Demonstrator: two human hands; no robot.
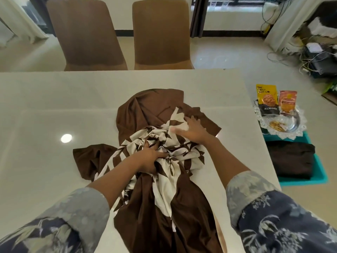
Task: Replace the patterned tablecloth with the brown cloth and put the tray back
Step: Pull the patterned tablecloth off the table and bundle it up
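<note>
The patterned tablecloth (160,139), brown with white leaf prints, lies bunched in a heap on the middle of the white table (45,110). My left hand (148,159) is clenched on a fold at the heap's centre. My right hand (191,129) lies spread on the heap's upper right part, fingers apart and blurred. A dark brown cloth (291,159) lies folded on a teal stool (321,178) to the right of the table. Beside it rests the silver tray (291,125) holding two snack packets and some nuts.
Two brown chairs (87,33) (161,33) stand at the table's far side. Cables and boxes (315,53) clutter the floor at the far right. A light reflection (66,138) shines on the tabletop at the left.
</note>
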